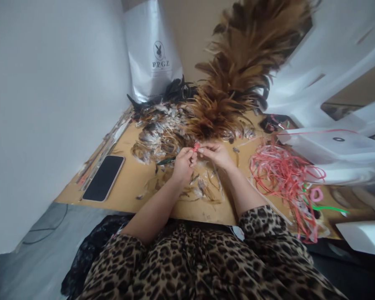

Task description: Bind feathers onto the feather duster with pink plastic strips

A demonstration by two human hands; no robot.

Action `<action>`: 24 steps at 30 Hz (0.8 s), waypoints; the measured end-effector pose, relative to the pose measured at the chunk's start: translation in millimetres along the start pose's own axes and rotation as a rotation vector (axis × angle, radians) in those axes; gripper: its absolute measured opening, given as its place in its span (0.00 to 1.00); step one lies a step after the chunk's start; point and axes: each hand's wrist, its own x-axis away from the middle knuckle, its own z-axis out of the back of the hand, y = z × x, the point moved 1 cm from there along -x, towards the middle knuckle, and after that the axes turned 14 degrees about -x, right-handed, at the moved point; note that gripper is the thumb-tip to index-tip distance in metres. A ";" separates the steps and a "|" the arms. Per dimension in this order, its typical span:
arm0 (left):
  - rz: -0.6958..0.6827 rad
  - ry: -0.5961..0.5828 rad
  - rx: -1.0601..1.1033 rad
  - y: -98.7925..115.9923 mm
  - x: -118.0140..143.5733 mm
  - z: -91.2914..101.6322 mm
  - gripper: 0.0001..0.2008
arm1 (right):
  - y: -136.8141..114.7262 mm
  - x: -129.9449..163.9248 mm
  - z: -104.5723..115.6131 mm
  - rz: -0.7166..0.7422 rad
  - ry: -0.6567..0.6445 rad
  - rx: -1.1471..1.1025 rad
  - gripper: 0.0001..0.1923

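Both my hands meet over the middle of the table (128, 183). My left hand (183, 164) and my right hand (217, 153) pinch a small pink band (196, 146) right at the bottom end of the big brown feather bunch (237, 75). The fingers of both hands are closed tight on it. I think I am tying the band round the stems, but the knot is too small to see well. Next I judge I need a firm pull with both hands, so the stems do not slip out. More pink bands (284, 175) lie in a heap near my right arm. Loose feathers (162, 137) lie just past my hands, and a phone (104, 178) lies to my left.
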 end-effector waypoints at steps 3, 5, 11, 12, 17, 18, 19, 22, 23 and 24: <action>-0.160 0.081 -0.111 0.1 -0.3 0.8 0.08 | 0.1 2.2 -4.4 0.033 0.067 0.058 0.19; -0.225 0.108 -0.156 -1.4 -0.8 1.7 0.09 | 0.2 3.8 -8.7 0.083 0.126 0.113 0.18; -0.255 0.117 -0.156 -2.9 -1.6 2.6 0.09 | -0.4 6.8 -20.4 0.072 0.114 0.021 0.16; -0.256 0.114 -0.154 -1.9 -1.5 2.4 0.09 | -1.0 7.3 -20.7 0.048 0.077 0.000 0.16; -0.272 0.082 -0.144 3.4 -0.8 2.5 0.10 | -2.0 8.9 -12.5 -0.063 -0.016 -0.063 0.16; -0.272 0.069 -0.138 4.0 -0.8 2.8 0.11 | -1.3 8.5 -10.1 -0.070 -0.021 -0.051 0.16; -0.273 0.053 -0.134 4.2 -0.7 3.2 0.11 | 0.0 7.8 -7.7 -0.072 -0.023 -0.034 0.16; -0.273 0.006 -0.137 2.9 -0.7 3.9 0.12 | 6.3 3.4 -2.2 -0.064 -0.003 0.033 0.18; -0.269 -0.008 -0.143 1.9 -0.8 4.0 0.13 | 8.7 1.2 -0.9 -0.057 0.007 0.065 0.18; -0.258 -0.025 -0.152 0.5 -0.9 3.8 0.13 | 10.8 -1.3 0.3 -0.050 0.015 0.097 0.18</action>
